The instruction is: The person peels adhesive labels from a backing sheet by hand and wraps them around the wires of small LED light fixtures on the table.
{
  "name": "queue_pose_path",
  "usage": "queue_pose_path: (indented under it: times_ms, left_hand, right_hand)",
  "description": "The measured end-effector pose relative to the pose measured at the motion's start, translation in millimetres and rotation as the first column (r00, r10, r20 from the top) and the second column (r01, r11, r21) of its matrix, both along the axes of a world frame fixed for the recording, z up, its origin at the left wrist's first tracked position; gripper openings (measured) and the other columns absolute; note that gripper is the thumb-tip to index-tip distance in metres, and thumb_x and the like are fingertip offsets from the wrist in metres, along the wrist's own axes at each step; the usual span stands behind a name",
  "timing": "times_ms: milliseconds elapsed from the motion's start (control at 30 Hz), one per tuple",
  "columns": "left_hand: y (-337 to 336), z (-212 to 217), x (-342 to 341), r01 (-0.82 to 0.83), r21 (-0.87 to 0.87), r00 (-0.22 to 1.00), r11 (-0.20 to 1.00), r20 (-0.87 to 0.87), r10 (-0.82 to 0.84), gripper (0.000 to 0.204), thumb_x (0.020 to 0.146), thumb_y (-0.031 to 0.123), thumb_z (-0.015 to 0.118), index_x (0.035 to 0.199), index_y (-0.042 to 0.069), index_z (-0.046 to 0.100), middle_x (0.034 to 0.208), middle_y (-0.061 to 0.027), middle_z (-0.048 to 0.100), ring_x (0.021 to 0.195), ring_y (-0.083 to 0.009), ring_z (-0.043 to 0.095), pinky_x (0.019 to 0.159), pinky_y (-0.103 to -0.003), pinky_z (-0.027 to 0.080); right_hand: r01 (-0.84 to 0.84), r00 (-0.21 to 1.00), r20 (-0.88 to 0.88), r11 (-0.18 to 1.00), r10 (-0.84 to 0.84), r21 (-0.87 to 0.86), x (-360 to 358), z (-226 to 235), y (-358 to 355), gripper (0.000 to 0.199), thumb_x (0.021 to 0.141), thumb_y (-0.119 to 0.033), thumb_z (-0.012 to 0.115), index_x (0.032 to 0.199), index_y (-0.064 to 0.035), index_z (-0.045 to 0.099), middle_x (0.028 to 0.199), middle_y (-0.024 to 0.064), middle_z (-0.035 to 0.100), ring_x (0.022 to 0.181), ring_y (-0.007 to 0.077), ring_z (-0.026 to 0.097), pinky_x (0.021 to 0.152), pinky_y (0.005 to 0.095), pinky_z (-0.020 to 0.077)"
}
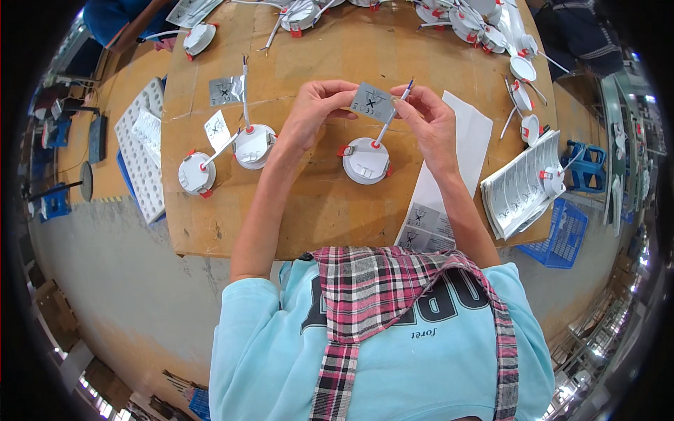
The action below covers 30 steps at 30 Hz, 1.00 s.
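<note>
My left hand (pixel 314 112) and my right hand (pixel 427 119) are raised over the cardboard-covered table (pixel 316 203). Together they pinch a small silver label (pixel 373 102) by its edges. The right hand also holds the white cable (pixel 388 125) of a round white downlight (pixel 366 161) with red clips, which lies on the cardboard just below both hands. The cable's stripped wire ends stick up past the label beside my right fingers.
Two more white downlights (pixel 254 145) (pixel 196 174) lie at left with loose labels (pixel 226 90). A backing sheet with labels (pixel 428 224) lies under my right forearm, a stack of label sheets (pixel 516 193) at right. Several downlights line the far edge. A white foam tray (pixel 140 151) sits left.
</note>
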<state>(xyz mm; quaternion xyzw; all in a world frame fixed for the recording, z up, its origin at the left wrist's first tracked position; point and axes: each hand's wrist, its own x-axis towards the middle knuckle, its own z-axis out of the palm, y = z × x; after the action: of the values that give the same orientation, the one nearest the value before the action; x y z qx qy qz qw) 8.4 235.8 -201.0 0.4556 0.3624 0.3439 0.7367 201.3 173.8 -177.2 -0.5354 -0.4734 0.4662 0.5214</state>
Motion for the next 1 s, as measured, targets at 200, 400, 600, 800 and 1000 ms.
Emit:
queue_pose_path:
  times_ms: [200, 400, 600, 800, 1000]
  left_hand:
    - [0.2, 2.4, -1.5, -0.006, 0.024, 0.999, 1.000, -0.031, 0.007, 0.024, 0.087, 0.019, 0.063, 0.101, 0.000, 0.068, 0.090, -0.0067, 0.069, 0.082, -0.0116, 0.064, 0.073, -0.026, 0.054]
    - [-0.3, 3.7, -0.9, -0.014, 0.047, 0.999, 0.999, -0.044, 0.016, 0.025, 0.087, 0.020, 0.064, 0.101, 0.000, 0.069, 0.089, -0.0068, 0.069, 0.080, -0.0113, 0.064, 0.073, -0.026, 0.054]
    - [-0.8, 7.5, 1.3, -0.020, 0.067, 0.998, 0.998, -0.050, 0.024, 0.024, 0.086, 0.018, 0.063, 0.100, -0.001, 0.069, 0.089, -0.0073, 0.069, 0.079, -0.0113, 0.064, 0.073, -0.026, 0.054]
    - [-0.3, 7.4, -1.5, -0.034, 0.017, 0.998, 0.999, -0.058, 0.034, 0.024, 0.086, 0.018, 0.063, 0.100, -0.001, 0.069, 0.089, -0.0080, 0.069, 0.080, -0.0122, 0.065, 0.073, -0.026, 0.055]
    - [-2.4, 8.6, 0.4, -0.007, 0.071, 0.999, 0.997, -0.037, 0.010, 0.024, 0.086, 0.019, 0.063, 0.100, -0.001, 0.069, 0.089, -0.0077, 0.069, 0.079, -0.0118, 0.064, 0.075, -0.026, 0.053]
  right_hand:
    - [0.002, 1.000, 0.016, 1.000, -0.002, -0.006, -0.2, -2.2, 0.8, 0.014, 0.086, -0.007, 0.063, 0.098, -0.0007, 0.065, 0.085, 0.0032, 0.064, 0.080, 0.0089, 0.060, 0.075, 0.0246, 0.0499]
    - [0.002, 0.999, 0.038, 1.000, -0.002, 0.000, -0.9, 0.3, 1.4, 0.013, 0.087, -0.008, 0.062, 0.098, -0.0006, 0.064, 0.087, 0.0043, 0.065, 0.082, 0.0096, 0.061, 0.075, 0.0249, 0.0515]
    - [0.006, 1.000, 0.005, 1.000, -0.006, -0.017, -3.0, 5.0, 1.0, 0.012, 0.088, -0.007, 0.060, 0.097, -0.0004, 0.063, 0.087, 0.0052, 0.065, 0.081, 0.0101, 0.062, 0.075, 0.0259, 0.0536]
    - [-0.033, 0.998, -0.049, 0.999, 0.034, 0.027, -2.2, -0.8, 2.4, 0.013, 0.089, -0.008, 0.061, 0.098, 0.0001, 0.062, 0.089, 0.0047, 0.064, 0.081, 0.0101, 0.062, 0.074, 0.0263, 0.0535]
    - [-0.051, 0.992, -0.116, 0.998, 0.047, -0.025, 3.8, -4.1, 2.9, 0.017, 0.090, -0.012, 0.061, 0.100, 0.0010, 0.060, 0.094, 0.0056, 0.063, 0.086, 0.0117, 0.060, 0.077, 0.0258, 0.0510]
